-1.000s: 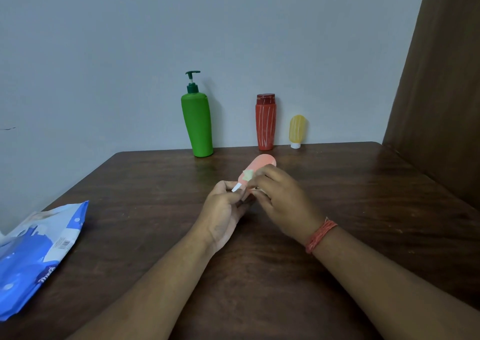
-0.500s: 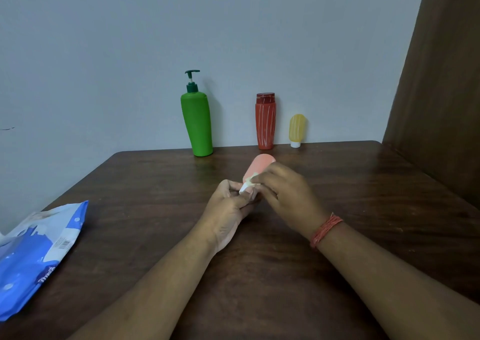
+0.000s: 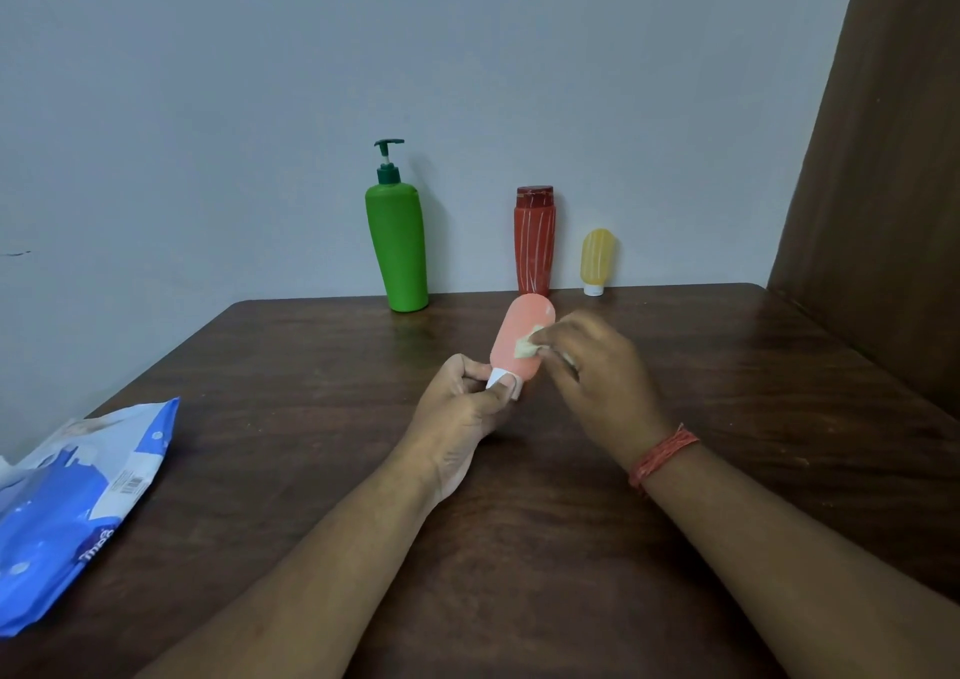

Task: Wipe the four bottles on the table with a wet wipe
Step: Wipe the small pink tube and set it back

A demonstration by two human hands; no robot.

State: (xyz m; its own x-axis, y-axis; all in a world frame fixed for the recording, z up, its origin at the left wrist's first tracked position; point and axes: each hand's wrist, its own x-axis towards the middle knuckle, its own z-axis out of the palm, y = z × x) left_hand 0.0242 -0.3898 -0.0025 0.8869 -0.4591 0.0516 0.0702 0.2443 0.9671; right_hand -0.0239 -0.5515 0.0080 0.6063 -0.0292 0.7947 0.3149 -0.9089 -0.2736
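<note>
Plastic is what the pink bottle [image 3: 521,339] looks made of: small, smooth and probably light, likely a little slippery under a damp wipe, stiff enough to take rubbing without denting much. Judging by its shape, the best hold is at the white cap [image 3: 503,380], the narrow end, which leaves the whole body free to be wiped.

That is where the left hand [image 3: 464,408] grips it, fingers and thumb curled round the cap, the bottle raised over the middle of the table [image 3: 311,418] and leaning away toward 12 o'clock. The right hand [image 3: 597,366] pinches a wadded wet wipe [image 3: 527,347] and presses it on the bottle's side, at 3 o'clock from the body. The two hands sit close together, joined only through the bottle.

Along the far edge, at 12 o'clock, stand the green pump bottle [image 3: 399,247], the red bottle [image 3: 535,239] and the small yellow bottle [image 3: 597,260], all upright and well apart from the hands. The blue wipes pack [image 3: 72,512] lies at 9 o'clock near the table's left edge.

Compared with a second ago, the wipe has travelled from near the cap up to mid-body, and more of the pink body now shows. The three standing bottles and the pack have not moved.
</note>
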